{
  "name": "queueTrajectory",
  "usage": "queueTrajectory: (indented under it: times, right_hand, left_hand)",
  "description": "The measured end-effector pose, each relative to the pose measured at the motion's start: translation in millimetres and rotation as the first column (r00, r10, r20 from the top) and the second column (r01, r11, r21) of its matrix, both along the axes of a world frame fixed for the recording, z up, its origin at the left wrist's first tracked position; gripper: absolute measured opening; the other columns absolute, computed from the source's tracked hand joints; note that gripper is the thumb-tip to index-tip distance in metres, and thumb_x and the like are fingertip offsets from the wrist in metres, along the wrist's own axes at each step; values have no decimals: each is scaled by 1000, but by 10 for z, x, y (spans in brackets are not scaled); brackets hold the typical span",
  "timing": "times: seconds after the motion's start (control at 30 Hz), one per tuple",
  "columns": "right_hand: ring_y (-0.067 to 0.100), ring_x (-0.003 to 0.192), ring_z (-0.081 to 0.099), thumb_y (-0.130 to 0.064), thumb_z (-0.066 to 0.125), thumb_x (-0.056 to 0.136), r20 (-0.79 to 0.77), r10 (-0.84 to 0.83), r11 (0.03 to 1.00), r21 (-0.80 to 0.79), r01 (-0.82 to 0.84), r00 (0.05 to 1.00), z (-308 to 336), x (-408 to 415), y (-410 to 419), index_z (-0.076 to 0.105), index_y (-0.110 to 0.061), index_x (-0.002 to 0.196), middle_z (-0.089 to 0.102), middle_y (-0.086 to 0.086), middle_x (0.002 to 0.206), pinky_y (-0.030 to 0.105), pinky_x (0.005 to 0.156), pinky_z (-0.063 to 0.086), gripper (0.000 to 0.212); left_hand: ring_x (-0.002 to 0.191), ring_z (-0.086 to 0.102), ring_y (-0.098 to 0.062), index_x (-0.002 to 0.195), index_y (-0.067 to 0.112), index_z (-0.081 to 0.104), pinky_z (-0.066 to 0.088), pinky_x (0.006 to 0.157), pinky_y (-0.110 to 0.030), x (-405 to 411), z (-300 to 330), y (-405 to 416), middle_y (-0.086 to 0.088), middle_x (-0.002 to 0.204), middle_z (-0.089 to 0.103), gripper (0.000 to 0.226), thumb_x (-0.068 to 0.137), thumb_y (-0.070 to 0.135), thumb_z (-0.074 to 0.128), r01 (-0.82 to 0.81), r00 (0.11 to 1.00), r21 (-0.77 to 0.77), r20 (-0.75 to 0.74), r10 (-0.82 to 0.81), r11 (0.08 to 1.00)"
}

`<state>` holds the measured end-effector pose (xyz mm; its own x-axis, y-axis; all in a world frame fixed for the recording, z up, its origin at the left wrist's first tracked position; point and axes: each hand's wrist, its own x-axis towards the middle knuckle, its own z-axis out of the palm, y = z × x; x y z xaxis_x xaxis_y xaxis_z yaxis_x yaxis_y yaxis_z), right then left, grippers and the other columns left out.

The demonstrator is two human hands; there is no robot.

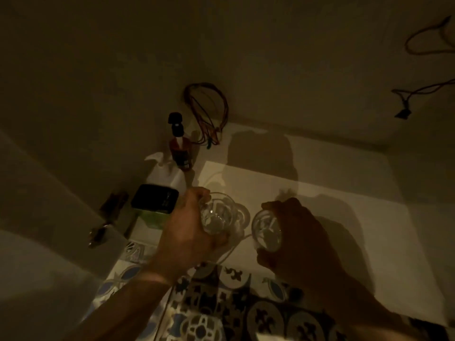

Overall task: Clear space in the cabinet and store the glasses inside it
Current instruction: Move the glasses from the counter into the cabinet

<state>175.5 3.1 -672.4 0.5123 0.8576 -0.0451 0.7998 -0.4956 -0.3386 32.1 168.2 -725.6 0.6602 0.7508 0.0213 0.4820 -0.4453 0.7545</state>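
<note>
Dim white shelf (320,183), patterned floor tiles (221,303) below; left hand (187,232) clamped on faceted clear glass (216,215), right hand (298,239) clamped on smooth clear tumbler (266,230). No legible labels.

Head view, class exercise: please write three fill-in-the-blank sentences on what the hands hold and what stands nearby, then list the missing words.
1. Each hand, left hand and right hand, holds a clear ____.
2. The box with the dark lid stands beside the ____ hand.
3. The bottle behind the box has a ____ cap.

Missing words: glass; left; black
</note>
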Motion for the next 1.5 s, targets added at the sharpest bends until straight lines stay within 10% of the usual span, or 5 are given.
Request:
queueTrajectory:
  times: [0.27, 0.53, 0.73, 1.5]
  right_hand:
    - [10, 114, 38, -53, 72, 69, -24, 27, 1000, 2, -27, 999, -581, 123, 175, 27, -26, 141, 36, -10, 127, 21, 91, 43, 89]
    - [21, 127, 35, -51, 70, 73, -27, 56, 997, -43, -58, 998, -744, 186, 387, 25, -22, 147, 29, -3, 144, 33, 106, 40, 92]
    - [21, 125, 36, -48, 71, 73, -21, 37, 999, -23, -37, 999, -777, 207, 404, 28, -22, 145, 31, -3, 142, 32, 104, 42, 88]
    - [19, 128, 32, -38, 69, 81, -1, 66, 998, -9, -66, 998, -837, 192, 413, 24, -19, 149, 25, -3, 147, 28, 104, 42, 85]
  left_hand:
    - [102, 61, -11, 129, 29, 41, 54, 82, -30, 834, -460, 418, 13, 118, 58, 95, 50, 50, 90, 58, 998, 78, 26, -60, 995]
    - [92, 56, -8, 121, 28, 43, 38, 63, -14, 1472, -631, 682, 17, 103, 54, 86, 52, 43, 93, 88, 993, 101, 68, -95, 991]
    - [101, 61, -12, 125, 20, 42, 51, 78, -28, 1639, -748, 697, 9, 115, 60, 91, 54, 47, 92, 137, 988, 120, 47, -144, 983]
    - [86, 58, -1, 110, 36, 36, 44, 64, -17, 1674, -942, 664, 18, 102, 56, 87, 42, 61, 83, 184, 982, 40, 25, -185, 982]
